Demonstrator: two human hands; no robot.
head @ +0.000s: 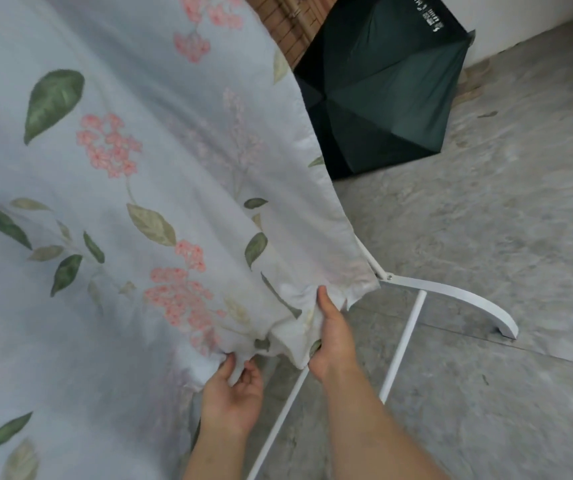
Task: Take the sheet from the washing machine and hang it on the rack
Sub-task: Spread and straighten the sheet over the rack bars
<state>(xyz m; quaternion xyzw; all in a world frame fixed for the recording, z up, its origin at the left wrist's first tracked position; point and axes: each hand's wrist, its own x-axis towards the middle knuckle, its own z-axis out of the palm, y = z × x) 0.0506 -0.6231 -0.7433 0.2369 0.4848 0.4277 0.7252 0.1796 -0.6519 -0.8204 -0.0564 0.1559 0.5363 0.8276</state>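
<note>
A pale blue sheet (139, 168) printed with pink flowers and green leaves hangs down over the white rack and fills the left of the view. Only the rack's foot and lower bars (451, 292) show at the right below the sheet's edge. My left hand (233, 393) pinches a bunch of the sheet's lower hem between thumb and fingers. My right hand (330, 334) grips the hem's corner just to the right, thumb on top of the cloth.
An open dark green umbrella (382, 84) lies on the grey concrete floor (485, 220) behind the rack. A white wall (537, 15) runs along the far right. Brown brickwork (278, 26) shows at the top behind the sheet.
</note>
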